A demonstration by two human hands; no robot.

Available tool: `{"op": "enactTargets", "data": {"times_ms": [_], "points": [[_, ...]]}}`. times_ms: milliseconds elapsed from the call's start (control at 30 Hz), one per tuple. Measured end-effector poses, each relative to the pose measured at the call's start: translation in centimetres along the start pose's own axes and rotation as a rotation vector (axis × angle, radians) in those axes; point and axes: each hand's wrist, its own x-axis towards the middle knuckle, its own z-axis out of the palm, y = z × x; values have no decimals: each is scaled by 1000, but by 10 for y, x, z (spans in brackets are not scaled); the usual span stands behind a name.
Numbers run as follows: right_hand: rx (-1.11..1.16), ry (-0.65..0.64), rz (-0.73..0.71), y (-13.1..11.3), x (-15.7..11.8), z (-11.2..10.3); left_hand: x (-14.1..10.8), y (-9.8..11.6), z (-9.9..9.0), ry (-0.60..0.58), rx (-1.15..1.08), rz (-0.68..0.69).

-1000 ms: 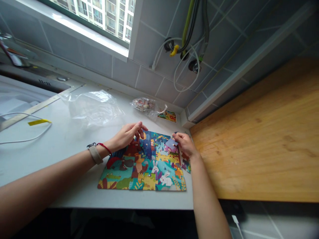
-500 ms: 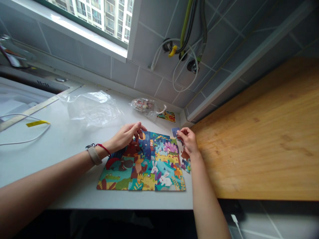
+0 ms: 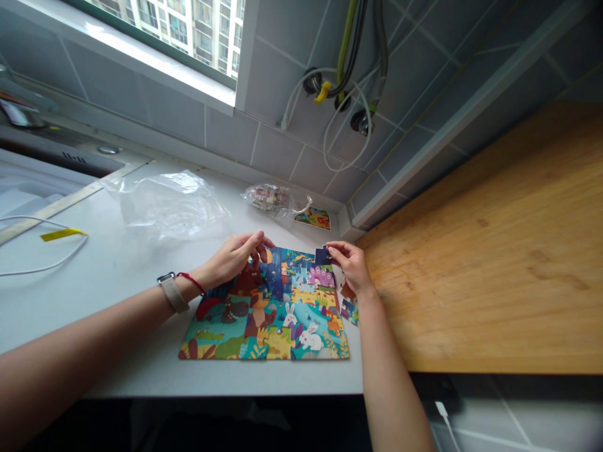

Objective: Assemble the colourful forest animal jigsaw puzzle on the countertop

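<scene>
Currently, the right hand pinches a dark blue puzzle piece between thumb and forefinger, at the top right corner of a jigsaw puzzle. Whether the piece touches the puzzle cannot be confirmed from this view. The puzzle lies flat on a white counter, its long axis running left to right along the counter's front edge. It sits between the two hands, with its upper edge just under both. The piece lies to the left of the right hand's palm and well to the right of the left hand, so the right hand is plainly the nearer.

The left hand is half curled, its fingers over the puzzle's upper edge; whether it grips anything cannot be determined. Loose pieces lie just beside the puzzle's right edge, by the right wrist. Behind the puzzle are a small bag of pieces, a picture card and a clear plastic bag. A wooden board adjoins the counter on the right.
</scene>
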Motion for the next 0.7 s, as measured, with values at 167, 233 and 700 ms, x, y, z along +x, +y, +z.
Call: {"op": "enactTargets", "data": {"times_ms": [167,233,700], "points": [[19,-4,4,0,0,2,0,0,0,2,3,14],[29,-15,-1,0,0,2,1,-1,0,1,-1,15],[95,-18,141,7,-3,14,21,3,-44,323,-6,-22]]}}
